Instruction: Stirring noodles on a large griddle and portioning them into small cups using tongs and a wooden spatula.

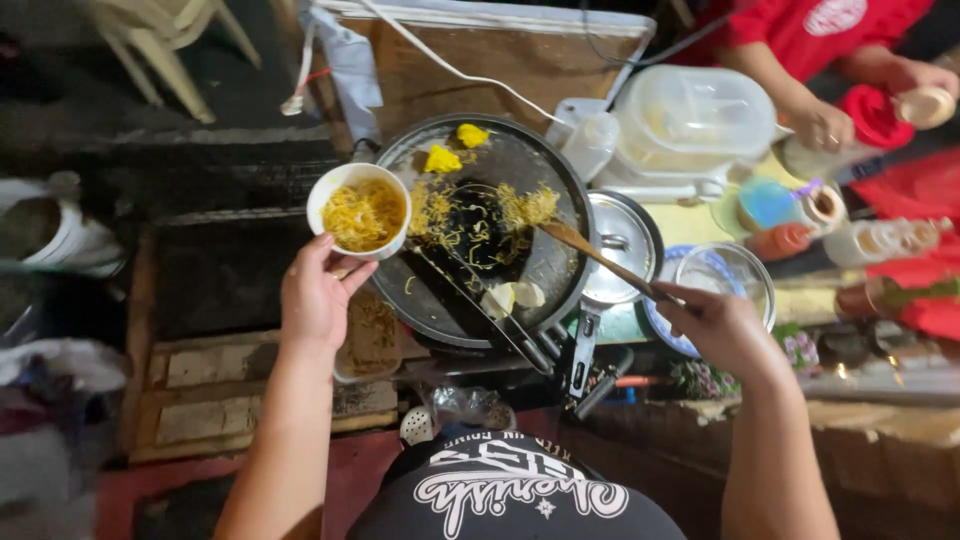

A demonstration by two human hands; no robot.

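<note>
While the left hand (318, 295) holds a white bowl (359, 211) of yellow noodles by its lower rim, at the 9 o'clock edge of the round black pan (555, 250), I see the right hand (722, 328) closed around a wooden spatula (598, 256). Its blade lies in the pan at 3 o'clock, touching loose noodles (478, 210). Metal tongs (500, 315) rest at 6 o'clock, and another person's hands (822, 125) work at 1 o'clock
</note>
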